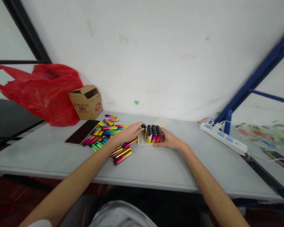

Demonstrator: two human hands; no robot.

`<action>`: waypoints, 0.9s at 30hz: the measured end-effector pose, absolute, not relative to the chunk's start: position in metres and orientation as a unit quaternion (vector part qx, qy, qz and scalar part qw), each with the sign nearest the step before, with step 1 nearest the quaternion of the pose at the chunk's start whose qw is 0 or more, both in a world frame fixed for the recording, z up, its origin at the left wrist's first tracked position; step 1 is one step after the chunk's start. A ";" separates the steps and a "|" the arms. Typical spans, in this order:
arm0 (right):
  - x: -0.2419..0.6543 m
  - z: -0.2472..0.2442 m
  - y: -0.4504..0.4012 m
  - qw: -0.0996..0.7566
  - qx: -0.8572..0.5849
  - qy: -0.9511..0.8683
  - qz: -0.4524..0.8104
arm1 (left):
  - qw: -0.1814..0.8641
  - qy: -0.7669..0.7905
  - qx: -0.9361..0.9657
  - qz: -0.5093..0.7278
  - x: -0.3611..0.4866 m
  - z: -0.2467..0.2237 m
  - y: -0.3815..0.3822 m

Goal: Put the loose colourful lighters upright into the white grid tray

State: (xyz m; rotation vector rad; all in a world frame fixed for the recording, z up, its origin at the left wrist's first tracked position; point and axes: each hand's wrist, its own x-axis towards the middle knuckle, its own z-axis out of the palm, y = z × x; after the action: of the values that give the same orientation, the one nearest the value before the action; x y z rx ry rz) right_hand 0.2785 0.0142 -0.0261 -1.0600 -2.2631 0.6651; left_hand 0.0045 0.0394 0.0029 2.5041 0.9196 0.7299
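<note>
My left hand (132, 130) pinches a black-topped lighter (143, 126) over the left part of a white tray (142, 140) with round holes. The lower part of that lighter is hard to make out. Shiny lighters (154, 137) in yellow, purple and red stand upright in rows on the tray's right side, black tops up. My right hand (169, 138) wraps round the tray's right end, thumb at the front, steadying fingers partly hidden behind the lighters. Left of the tray, a loose pile of colourful metallic lighters (106, 133) lies on the table, several of them under my left forearm.
A second white holed tray (161, 122) lies behind the standing lighters. Around the grey table (165, 170) are a dark flat panel (82, 131), an open cardboard box (87, 102), a red plastic bag (44, 94) and a white power strip (223, 138) with cables at right.
</note>
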 end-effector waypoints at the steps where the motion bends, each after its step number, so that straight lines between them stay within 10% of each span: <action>1: 0.279 -0.026 0.014 0.276 -0.392 -0.842 0.248 | 0.186 0.326 0.890 0.259 0.004 0.002 0.040; 15: 0.279 -0.026 0.014 0.278 -0.384 -0.843 0.255 | 0.264 0.367 0.839 0.303 0.000 -0.002 0.044; 27: 0.280 -0.027 0.015 0.270 -0.387 -0.848 0.241 | 0.067 0.409 0.894 0.172 -0.035 -0.013 0.071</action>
State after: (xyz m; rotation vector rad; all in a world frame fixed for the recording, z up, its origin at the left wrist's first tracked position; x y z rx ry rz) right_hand 0.2795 0.0155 -0.0274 -1.0444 -2.2853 0.6509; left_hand -0.0352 0.0715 -0.0134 2.6936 1.2312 0.5178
